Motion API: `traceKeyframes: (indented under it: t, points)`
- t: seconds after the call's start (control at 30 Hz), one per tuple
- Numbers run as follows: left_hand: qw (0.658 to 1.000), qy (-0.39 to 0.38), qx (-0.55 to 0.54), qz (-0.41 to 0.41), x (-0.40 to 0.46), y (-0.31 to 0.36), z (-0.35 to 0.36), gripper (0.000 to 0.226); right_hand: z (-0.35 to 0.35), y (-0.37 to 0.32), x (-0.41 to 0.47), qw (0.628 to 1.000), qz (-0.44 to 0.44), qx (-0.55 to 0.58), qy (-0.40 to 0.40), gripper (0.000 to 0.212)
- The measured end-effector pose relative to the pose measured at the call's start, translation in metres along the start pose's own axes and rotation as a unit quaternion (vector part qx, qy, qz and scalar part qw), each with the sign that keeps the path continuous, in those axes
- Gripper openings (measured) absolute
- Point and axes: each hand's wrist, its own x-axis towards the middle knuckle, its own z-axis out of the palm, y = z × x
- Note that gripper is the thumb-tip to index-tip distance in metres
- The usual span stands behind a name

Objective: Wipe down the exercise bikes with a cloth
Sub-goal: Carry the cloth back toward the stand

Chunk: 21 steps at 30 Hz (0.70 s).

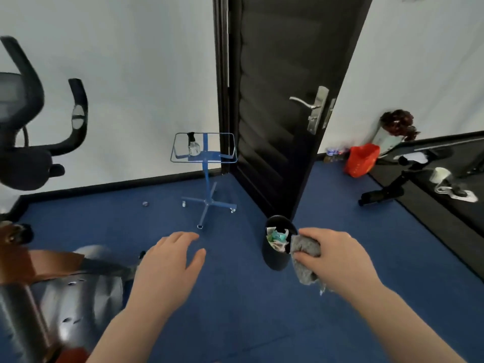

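Note:
My right hand (pixel 337 258) grips a crumpled grey cloth (pixel 305 260) and hovers over the blue floor, beside a black bin. My left hand (pixel 170 263) is held out flat with fingers apart and holds nothing. An exercise bike fills the left edge: black handlebars (pixel 39 121) at the upper left and a silver and brown body (pixel 57 292) at the lower left, just left of my left hand. A clear spray bottle (pixel 193 145) with a black top stands on a blue wheeled stand (pixel 207 179) ahead by the wall.
A black bin (pixel 275 258) full of litter stands on the floor touching the edge of an open black door (pixel 282 100). At the right lie a red bag (pixel 361 159), a black machine frame (pixel 392 184) and a dark mat. Blue carpet spreads between.

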Motion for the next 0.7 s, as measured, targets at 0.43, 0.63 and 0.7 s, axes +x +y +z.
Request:
traceKeyframes:
  t: [0.43, 0.63, 0.7]
  points:
    - [0.994, 0.038, -0.016, -0.100, 0.201, -0.074, -0.009, 0.039, 0.027, -0.087, 0.245, 0.993, -0.095, 0.055, -0.039, 0.038]
    - [0.994, 0.042, -0.039, -0.094, 0.306, -0.102, -0.016, 0.038, 0.039, -0.115, 0.343, 0.991, -0.093, 0.080, -0.045, 0.049]
    - [0.994, 0.043, -0.058, -0.087, 0.335, -0.100, -0.012, 0.036, 0.042, -0.120, 0.368, 0.992, -0.092, 0.072, -0.055, 0.050]
